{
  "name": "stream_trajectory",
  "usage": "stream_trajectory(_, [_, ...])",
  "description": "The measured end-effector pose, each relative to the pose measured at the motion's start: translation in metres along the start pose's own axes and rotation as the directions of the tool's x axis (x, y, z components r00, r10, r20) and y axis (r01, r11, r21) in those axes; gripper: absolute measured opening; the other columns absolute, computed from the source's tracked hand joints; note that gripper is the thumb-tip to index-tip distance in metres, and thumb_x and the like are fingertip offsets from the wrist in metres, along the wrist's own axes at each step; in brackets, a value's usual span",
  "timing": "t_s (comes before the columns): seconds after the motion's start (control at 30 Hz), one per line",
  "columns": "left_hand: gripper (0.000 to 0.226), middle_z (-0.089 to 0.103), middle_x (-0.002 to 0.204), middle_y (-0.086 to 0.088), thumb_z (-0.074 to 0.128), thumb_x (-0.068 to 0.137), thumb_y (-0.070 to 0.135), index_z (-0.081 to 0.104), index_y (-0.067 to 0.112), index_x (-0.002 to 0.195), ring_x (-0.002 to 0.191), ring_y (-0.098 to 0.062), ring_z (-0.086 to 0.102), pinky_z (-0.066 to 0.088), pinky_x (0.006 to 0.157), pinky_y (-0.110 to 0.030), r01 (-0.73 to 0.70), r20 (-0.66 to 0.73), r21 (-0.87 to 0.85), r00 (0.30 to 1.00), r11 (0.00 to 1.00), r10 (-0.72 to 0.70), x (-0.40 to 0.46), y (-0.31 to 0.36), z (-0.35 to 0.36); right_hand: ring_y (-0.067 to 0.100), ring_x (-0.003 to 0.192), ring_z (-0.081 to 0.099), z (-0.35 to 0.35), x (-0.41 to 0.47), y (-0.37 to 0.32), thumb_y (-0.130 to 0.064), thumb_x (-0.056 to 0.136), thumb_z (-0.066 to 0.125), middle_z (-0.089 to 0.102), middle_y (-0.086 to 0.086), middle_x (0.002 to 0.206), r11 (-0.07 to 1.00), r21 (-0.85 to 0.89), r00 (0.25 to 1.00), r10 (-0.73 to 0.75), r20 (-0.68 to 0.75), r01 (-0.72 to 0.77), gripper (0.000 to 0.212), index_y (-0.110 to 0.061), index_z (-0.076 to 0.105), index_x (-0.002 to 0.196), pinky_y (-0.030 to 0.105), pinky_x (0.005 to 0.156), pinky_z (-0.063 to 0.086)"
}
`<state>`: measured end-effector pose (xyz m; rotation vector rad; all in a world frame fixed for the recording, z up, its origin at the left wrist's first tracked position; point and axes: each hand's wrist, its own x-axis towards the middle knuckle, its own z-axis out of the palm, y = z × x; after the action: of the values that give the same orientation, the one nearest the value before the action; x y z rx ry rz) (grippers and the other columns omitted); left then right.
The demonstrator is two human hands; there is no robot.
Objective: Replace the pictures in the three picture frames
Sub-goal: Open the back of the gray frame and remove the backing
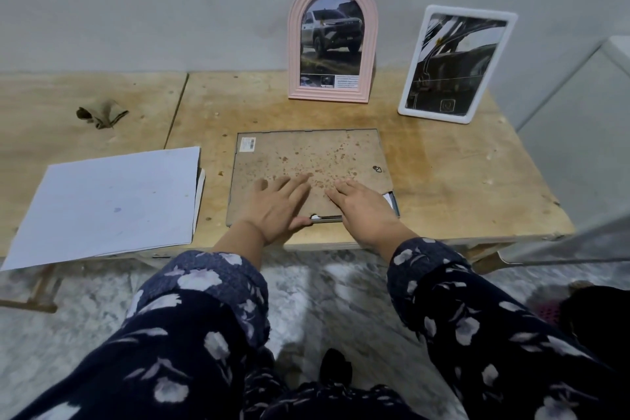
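Note:
A rectangular picture frame lies face down on the wooden table, its brown spotted backing board (306, 157) facing up. My left hand (276, 204) rests flat on the board's near left part, fingers straight. Beside it my right hand (361, 208) presses flat on the near right part. The frame's metal edge (393, 203) shows at the near right corner. A pink arched frame (332, 39) with a car picture stands against the wall. To its right a white rectangular frame (455, 63) leans, holding a dark picture.
A stack of white paper sheets (109, 201) lies at the left, overhanging the table's front edge. A crumpled cloth (100, 112) sits further back on the left. The wooden table (460, 187) ends at the right, near a pale cabinet (579, 112).

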<state>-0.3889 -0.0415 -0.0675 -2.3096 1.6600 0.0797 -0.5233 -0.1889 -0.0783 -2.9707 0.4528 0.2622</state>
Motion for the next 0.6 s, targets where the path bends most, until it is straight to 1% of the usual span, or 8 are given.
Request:
stream_trajectory(0.07, [0.081,0.0,0.162,0.008,0.017,0.089,0.07,0.008,0.023,0.154,0.147,-0.018,0.015,0.026,0.111,-0.046,0.034,0.024,0.017,0.999,0.999,-0.034,-0.008,-0.013,0.006,0.025,0.145,0.019,0.0,-0.001,-0.001,-0.002,0.095,0.042,0.022,0.006,0.157,1.0,0.017,1.0,-0.002,-0.005,0.002,0.061,-0.018,0.023,0.15,0.037,0.117,0.023])
stream_trajectory(0.2, [0.081,-0.004,0.162,0.006,0.019,0.09,0.07,0.002,0.023,0.154,0.148,-0.025,0.009,0.02,0.113,-0.053,0.096,0.082,-0.011,0.992,0.995,-0.094,-0.02,-0.034,0.015,0.024,0.145,0.019,-0.001,-0.003,0.0,0.001,0.094,0.041,0.023,0.004,0.157,0.998,0.059,1.0,0.003,-0.007,-0.003,0.062,-0.019,0.024,0.15,0.037,0.117,0.023])
stream_trajectory(0.23, [0.081,-0.002,0.162,0.004,0.019,0.09,0.07,0.002,0.023,0.154,0.148,-0.027,0.01,0.022,0.113,-0.053,0.114,0.094,-0.019,0.989,0.993,-0.111,-0.021,-0.037,0.016,0.024,0.145,0.019,-0.002,-0.003,0.0,0.001,0.094,0.042,0.022,0.004,0.157,0.998,0.067,1.0,0.007,-0.005,-0.007,0.062,-0.019,0.025,0.15,0.037,0.117,0.023])
stream_trajectory(0.3, [0.08,0.004,0.162,-0.001,0.019,0.091,0.067,0.003,0.02,0.154,0.146,-0.029,0.014,0.031,0.109,-0.05,0.123,0.125,-0.021,0.985,0.992,-0.12,-0.022,-0.04,0.018,0.024,0.145,0.02,-0.003,-0.004,0.0,0.0,0.094,0.042,0.024,0.004,0.157,0.997,0.077,1.0,0.009,-0.007,-0.008,0.061,-0.019,0.026,0.149,0.036,0.117,0.023])
stream_trajectory(0.37, [0.076,0.007,0.162,-0.006,0.018,0.095,0.062,0.004,0.015,0.153,0.144,-0.032,0.018,0.043,0.101,-0.045,0.096,0.15,-0.013,0.984,0.995,-0.093,-0.021,-0.038,0.017,0.024,0.143,0.023,-0.006,-0.005,-0.003,0.001,0.092,0.043,0.029,0.004,0.155,0.997,0.08,1.0,0.012,-0.017,-0.011,0.06,-0.018,0.03,0.148,0.036,0.115,0.026])
stream_trajectory(0.43, [0.07,0.009,0.16,-0.013,0.018,0.099,0.055,0.007,0.011,0.152,0.141,-0.037,0.024,0.047,0.094,-0.044,0.056,0.131,-0.004,0.99,0.998,-0.055,-0.022,-0.035,0.014,0.025,0.139,0.027,-0.01,-0.007,-0.007,0.001,0.089,0.044,0.035,0.004,0.149,0.996,0.083,0.999,0.032,-0.019,-0.031,0.06,-0.018,0.033,0.146,0.036,0.112,0.03])
stream_trajectory(0.5, [0.063,0.013,0.158,-0.02,0.017,0.102,0.046,0.009,0.008,0.151,0.136,-0.041,0.032,0.048,0.091,-0.047,0.002,0.099,0.051,0.995,0.999,-0.007,-0.024,-0.032,0.014,0.025,0.137,0.027,-0.015,-0.006,-0.012,-0.005,0.087,0.046,0.034,0.005,0.148,0.997,0.051,0.999,0.053,0.015,-0.053,0.063,-0.02,0.032,0.146,0.039,0.11,0.032])
stream_trajectory(0.6, [0.062,0.019,0.155,-0.027,0.01,0.101,0.04,0.01,0.004,0.151,0.13,-0.045,0.041,0.049,0.088,-0.049,-0.032,0.061,0.129,0.998,0.991,0.025,-0.026,-0.032,0.015,0.026,0.141,0.019,-0.019,-0.003,-0.024,-0.028,0.085,0.047,0.025,0.005,0.153,0.997,0.009,0.996,0.074,0.043,-0.074,0.064,-0.025,0.028,0.147,0.049,0.11,0.026])
